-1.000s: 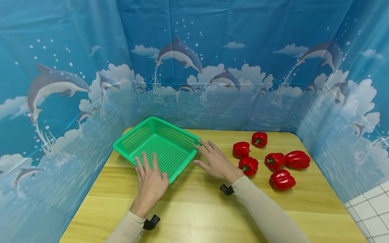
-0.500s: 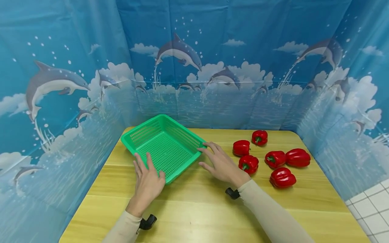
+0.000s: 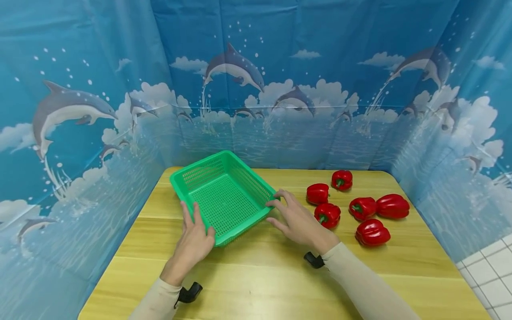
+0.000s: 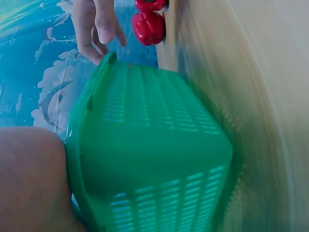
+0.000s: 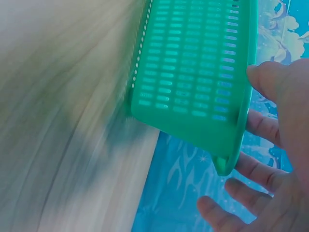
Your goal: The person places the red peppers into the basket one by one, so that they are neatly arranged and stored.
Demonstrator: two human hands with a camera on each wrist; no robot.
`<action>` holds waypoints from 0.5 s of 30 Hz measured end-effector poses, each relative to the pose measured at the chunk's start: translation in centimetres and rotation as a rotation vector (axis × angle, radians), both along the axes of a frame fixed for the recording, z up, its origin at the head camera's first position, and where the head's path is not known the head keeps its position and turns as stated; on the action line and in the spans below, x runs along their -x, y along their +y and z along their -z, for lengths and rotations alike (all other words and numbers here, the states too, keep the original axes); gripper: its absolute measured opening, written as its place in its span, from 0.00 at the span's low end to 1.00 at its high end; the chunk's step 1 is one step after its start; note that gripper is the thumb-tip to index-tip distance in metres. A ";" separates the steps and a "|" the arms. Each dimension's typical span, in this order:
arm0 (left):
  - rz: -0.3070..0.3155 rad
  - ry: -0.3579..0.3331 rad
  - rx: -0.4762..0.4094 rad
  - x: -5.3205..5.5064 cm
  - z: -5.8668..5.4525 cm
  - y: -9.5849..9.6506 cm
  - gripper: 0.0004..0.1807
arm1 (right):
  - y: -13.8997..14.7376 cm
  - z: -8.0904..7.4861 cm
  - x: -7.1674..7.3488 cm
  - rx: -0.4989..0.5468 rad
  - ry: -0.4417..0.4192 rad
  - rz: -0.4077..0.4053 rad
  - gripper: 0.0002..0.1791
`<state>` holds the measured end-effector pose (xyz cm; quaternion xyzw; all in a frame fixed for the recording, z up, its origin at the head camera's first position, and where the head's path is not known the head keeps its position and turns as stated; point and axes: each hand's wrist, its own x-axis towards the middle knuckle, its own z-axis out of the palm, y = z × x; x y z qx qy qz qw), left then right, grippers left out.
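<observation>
A green plastic basket with perforated sides [image 3: 224, 204] stands on the table, turned with one corner towards me. My left hand [image 3: 191, 244] lies along its near left rim, two fingers extended and the thumb by the near corner. At the right corner, my right hand [image 3: 302, 222] touches the rim with loosely bent, spread fingers. In the right wrist view, the thumb [image 5: 268, 79] is on the basket's rim [image 5: 248, 104] and some fingers reach behind it. The left wrist view shows the basket's outer wall [image 4: 154, 150] beside the left hand [image 4: 34, 179].
Several red bell peppers [image 3: 373, 232] lie on the right of the wooden table [image 3: 256, 284], the closest one [image 3: 328, 215] just beyond my right hand. A blue dolphin-print curtain [image 3: 256, 138] encloses the back and sides. White tiles [image 3: 494, 266] show at lower right.
The basket has shifted right and turned slightly clockwise on the table. Both hands stay at its rim; the right hand has moved right with it, and the peppers lie as before.
</observation>
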<state>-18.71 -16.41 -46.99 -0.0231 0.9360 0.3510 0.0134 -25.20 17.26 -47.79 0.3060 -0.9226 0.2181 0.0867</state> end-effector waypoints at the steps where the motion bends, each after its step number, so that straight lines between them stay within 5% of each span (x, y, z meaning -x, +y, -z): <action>1: 0.006 -0.005 -0.001 0.0 0.0 0.0 0.54 | 0.2 0.1 -0.2 0.005 -0.002 -0.001 0.22; 15: 0.066 0.070 0.076 1.5 0.0 0.7 0.56 | 1.5 0.3 -2.4 -0.007 0.064 -0.063 0.13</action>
